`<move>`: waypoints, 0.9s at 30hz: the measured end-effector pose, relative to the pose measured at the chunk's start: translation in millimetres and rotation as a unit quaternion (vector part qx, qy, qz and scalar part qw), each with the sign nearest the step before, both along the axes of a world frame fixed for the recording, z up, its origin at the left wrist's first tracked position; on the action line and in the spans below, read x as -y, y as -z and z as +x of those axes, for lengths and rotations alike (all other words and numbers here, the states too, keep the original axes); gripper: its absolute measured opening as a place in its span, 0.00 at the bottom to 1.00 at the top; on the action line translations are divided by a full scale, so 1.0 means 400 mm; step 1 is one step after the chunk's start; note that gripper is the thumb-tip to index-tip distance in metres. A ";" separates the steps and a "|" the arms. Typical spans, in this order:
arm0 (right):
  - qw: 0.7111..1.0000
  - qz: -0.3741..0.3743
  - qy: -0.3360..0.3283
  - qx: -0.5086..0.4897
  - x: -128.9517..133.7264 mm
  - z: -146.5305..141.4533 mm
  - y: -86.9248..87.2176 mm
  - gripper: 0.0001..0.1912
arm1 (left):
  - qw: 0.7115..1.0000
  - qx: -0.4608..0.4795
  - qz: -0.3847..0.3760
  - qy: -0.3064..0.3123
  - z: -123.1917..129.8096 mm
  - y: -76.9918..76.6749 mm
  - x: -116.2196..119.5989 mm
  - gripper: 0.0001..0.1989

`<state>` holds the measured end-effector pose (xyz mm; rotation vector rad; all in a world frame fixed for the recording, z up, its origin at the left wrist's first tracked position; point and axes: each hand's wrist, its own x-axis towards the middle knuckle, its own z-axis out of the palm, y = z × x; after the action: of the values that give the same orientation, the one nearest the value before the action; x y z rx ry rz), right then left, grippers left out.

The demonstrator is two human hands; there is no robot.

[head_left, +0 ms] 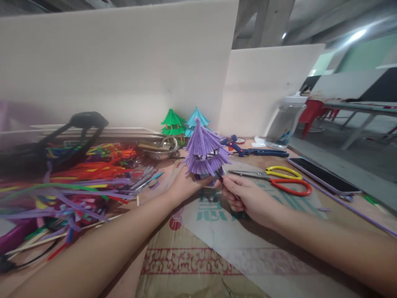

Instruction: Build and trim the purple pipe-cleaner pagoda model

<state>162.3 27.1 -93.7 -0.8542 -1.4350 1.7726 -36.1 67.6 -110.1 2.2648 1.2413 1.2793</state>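
Observation:
A purple two-tiered pavilion model (pixel 203 145), its roofs made of pipe cleaners, stands upright in the middle of the table. My left hand (pixel 189 182) holds it low down at its base; some of the fingers are hidden under the lower roof. Close by on the right, my right hand (pixel 240 192) is closed in a pinch on a thin dark tool (pixel 219 175). The tool's tip points up at the pavilion's lower edge, and its kind cannot be made out. Behind stand a green pavilion model (pixel 172 121) and a light blue one (pixel 197 116).
Scissors (pixel 269 176) with yellow and red handles lie right of the pavilion, before a blue glue gun (pixel 234 144). Further right are a phone (pixel 324 176) and a clear bottle (pixel 285 122). Pipe cleaners (pixel 93 169) and a metal bowl (pixel 158 151) fill the left.

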 end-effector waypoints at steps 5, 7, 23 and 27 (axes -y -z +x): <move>0.999 -0.007 -0.016 -0.037 0.010 -0.006 0.007 0.21 | 1.000 0.012 -0.005 0.009 0.006 -0.008 0.008 0.14; 0.999 -0.003 -0.014 -0.042 0.008 -0.007 0.014 0.21 | 1.000 0.011 -0.002 0.009 0.008 -0.010 0.010 0.13; 0.997 0.000 -0.016 -0.078 -0.002 -0.003 0.029 0.19 | 0.998 -0.046 0.029 -0.030 -0.001 0.003 -0.001 0.19; 0.997 0.003 -0.021 -0.079 -0.003 -0.004 0.029 0.19 | 0.998 -0.046 0.025 -0.025 -0.001 0.003 0.001 0.15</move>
<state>160.6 28.2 -105.3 -0.6694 -1.3641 1.8226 -36.6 67.3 -111.3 2.3661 1.3190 1.2497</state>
